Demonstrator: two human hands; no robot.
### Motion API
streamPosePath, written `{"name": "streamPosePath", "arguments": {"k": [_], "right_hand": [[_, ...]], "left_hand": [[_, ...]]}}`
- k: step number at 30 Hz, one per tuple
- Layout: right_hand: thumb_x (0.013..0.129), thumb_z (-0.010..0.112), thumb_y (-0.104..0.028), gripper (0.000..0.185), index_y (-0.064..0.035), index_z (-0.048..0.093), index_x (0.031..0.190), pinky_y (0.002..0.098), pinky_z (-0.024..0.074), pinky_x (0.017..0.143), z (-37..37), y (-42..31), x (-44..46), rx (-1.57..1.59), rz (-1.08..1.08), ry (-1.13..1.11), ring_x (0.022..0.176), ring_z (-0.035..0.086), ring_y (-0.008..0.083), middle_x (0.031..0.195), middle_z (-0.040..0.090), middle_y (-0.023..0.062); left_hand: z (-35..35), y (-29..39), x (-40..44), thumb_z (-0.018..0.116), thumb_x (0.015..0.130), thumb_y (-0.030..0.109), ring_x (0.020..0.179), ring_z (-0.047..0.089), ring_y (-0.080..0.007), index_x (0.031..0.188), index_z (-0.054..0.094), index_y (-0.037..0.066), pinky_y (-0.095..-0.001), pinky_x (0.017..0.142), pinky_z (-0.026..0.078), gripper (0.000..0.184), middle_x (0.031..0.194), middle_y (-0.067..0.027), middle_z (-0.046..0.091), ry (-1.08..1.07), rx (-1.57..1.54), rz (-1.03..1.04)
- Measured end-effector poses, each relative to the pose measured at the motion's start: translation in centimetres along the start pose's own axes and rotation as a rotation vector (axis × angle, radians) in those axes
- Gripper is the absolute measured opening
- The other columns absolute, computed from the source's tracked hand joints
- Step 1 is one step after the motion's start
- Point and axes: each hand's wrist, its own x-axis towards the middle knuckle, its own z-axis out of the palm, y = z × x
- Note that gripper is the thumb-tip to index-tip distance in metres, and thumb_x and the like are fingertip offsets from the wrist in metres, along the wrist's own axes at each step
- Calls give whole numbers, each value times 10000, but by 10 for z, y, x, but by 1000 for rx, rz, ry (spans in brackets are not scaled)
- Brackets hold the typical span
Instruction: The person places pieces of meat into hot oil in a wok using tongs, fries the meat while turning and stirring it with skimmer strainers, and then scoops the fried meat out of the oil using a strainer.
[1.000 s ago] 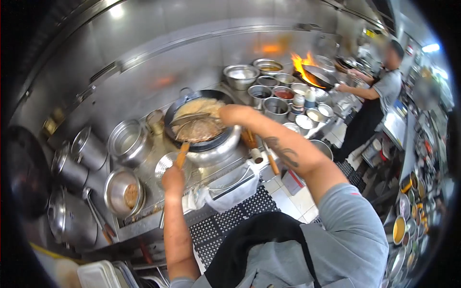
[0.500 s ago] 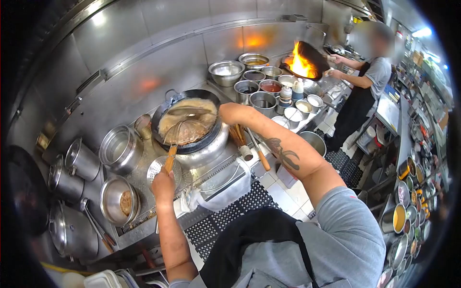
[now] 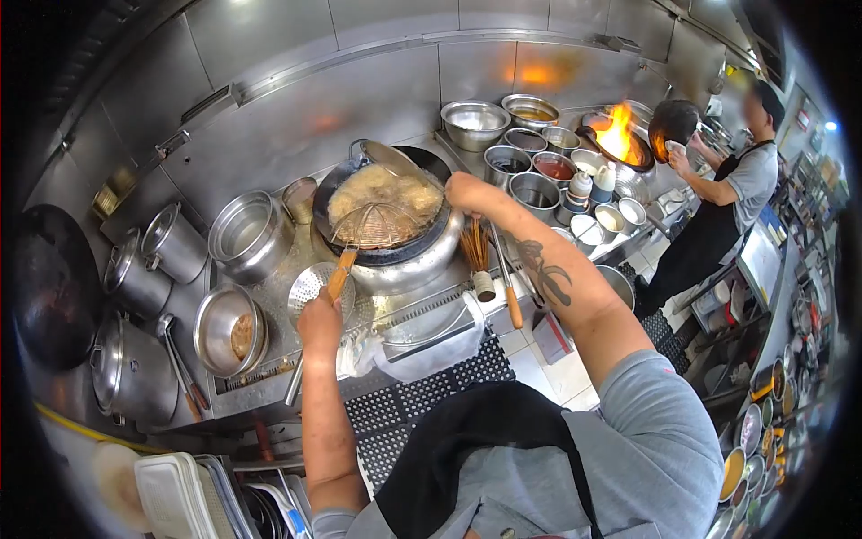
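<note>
My left hand (image 3: 321,322) is closed round the wooden handle of a wire strainer (image 3: 382,226), whose mesh basket sits at the near side of the wok (image 3: 435,162). Pale, foaming oil (image 3: 359,190) with browned food in it fills the wok. At the wok's right rim, my right hand (image 3: 464,192) is closed. A broad, curved metal utensil (image 3: 395,162) reaches from it over the far side of the oil; its handle is hidden, and I cannot tell its exact kind. Below the strainer handle lies a perforated skimmer (image 3: 316,289).
Steel pots (image 3: 175,242) and a bowl with a brown piece (image 3: 229,337) stand left. Sauce containers (image 3: 552,166) crowd the right, past a bamboo brush (image 3: 476,247). A co-worker (image 3: 718,189) tilts another wok (image 3: 673,126) beside a tall flame (image 3: 618,135).
The curved metal utensil has risen and tilted at the wok's far side. The view has shifted, and the co-worker's wok has moved right, away from the flame.
</note>
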Motion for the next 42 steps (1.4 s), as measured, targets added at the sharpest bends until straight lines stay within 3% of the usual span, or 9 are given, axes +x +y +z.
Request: {"name": "streamPosePath", "arguments": {"k": [3,13,17,26,30,34,36,38,42], "right_hand": [[746,458,-51,148,25,537,647,344,413,354,-18,12,13,48,112,-102,370,489,231,508,514,120],[765,439,-32,191,48,508,606,368,359,323,-18,17,12,226,193,-210,367,484,238,485,493,130],[815,427,-88,156,-2,521,727,332,376,324,-25,7,4,404,291,-102,369,444,145,548,536,63],[804,381,-36,139,31,496,765,308,373,332,-70,-13,3,219,305,-191,393,468,141,586,552,96],[800,333,26,126,26,459,809,271,373,349,-81,-16,-7,401,421,-248,408,469,109,592,556,57],[810,346,-4,138,-7,449,717,244,342,349,-90,-10,-9,462,473,-257,384,444,97,557,526,30],[823,358,-29,162,-11,456,695,235,337,347,-96,-8,-9,476,462,-282,375,443,98,546,530,34],[844,426,-93,117,-22,515,818,266,344,310,-97,-8,-13,372,381,-119,352,431,98,561,539,46],[870,395,-112,199,-4,537,957,272,363,297,-96,-17,-38,114,171,-66,337,440,116,527,509,47]], "left_hand": [[-2,4,0,580,799,249,739,594,-375,1029,572,46,-453,647,465,307,769,-201,613,-22,2,-12],[-14,10,6,576,802,247,751,604,-349,943,563,37,-452,646,469,254,771,-173,619,-50,72,35],[-9,1,10,568,811,261,756,609,-337,939,564,38,-444,659,476,258,780,-163,624,-71,102,-15],[-26,-1,18,567,811,259,769,611,-327,910,573,26,-427,681,476,253,778,-159,628,-72,63,-8],[-28,-3,21,567,811,250,755,612,-329,885,579,24,-429,675,475,239,769,-157,629,-75,73,-9],[-26,-8,26,560,810,283,778,602,-341,899,585,48,-451,668,462,253,803,-158,622,-60,57,-2],[-28,-9,28,560,809,280,765,600,-347,883,590,50,-451,662,463,244,783,-155,621,-67,68,15],[-27,-8,28,561,807,282,760,600,-350,875,593,49,-451,659,464,245,775,-157,620,-61,67,6],[-25,-8,27,565,803,291,755,601,-350,875,600,49,-450,654,467,255,771,-160,620,-55,53,-17]]}}
